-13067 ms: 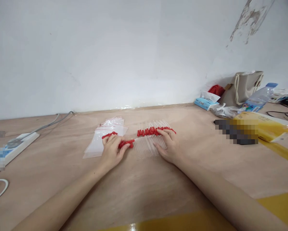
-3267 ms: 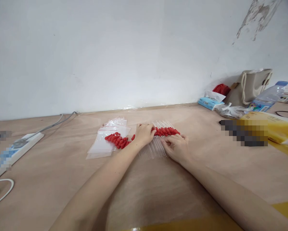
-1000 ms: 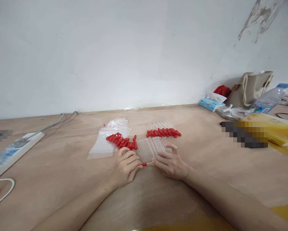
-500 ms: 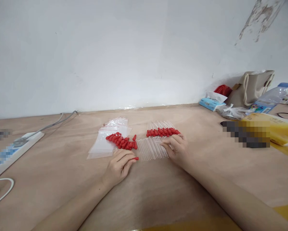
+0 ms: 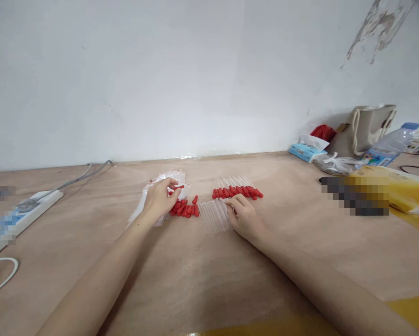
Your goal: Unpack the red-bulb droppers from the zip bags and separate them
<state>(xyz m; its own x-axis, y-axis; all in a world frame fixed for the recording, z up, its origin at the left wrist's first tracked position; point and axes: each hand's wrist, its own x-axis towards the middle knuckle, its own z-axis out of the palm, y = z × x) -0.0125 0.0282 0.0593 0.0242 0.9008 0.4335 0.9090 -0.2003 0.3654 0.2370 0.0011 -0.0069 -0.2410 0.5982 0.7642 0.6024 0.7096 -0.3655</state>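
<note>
My left hand (image 5: 160, 198) is above the plastic zip bags (image 5: 139, 212), with a red rubber bulb (image 5: 178, 187) pinched between thumb and fingers. Just below it lies a pile of loose red bulbs (image 5: 186, 210), partly covered by the hand. My right hand (image 5: 245, 217) is closed at the right side of a row of clear glass tubes (image 5: 212, 217), its fingertips on the upper end of a tube. Behind that row, droppers (image 5: 235, 191) with red bulbs fitted lie side by side, their glass stems pointing to the wall.
On the left is a power strip (image 5: 38, 210) with a grey cable. At the right stand a blue tissue pack (image 5: 305, 151), a beige bag (image 5: 368, 126), a plastic bottle (image 5: 387, 144) and a yellow package (image 5: 408, 189). A white wall (image 5: 195, 84) closes the table's back.
My left hand has moved up from the near side of the bulb pile to over the bags, a red bulb in its fingers. My right hand has shifted slightly left along the tubes.
</note>
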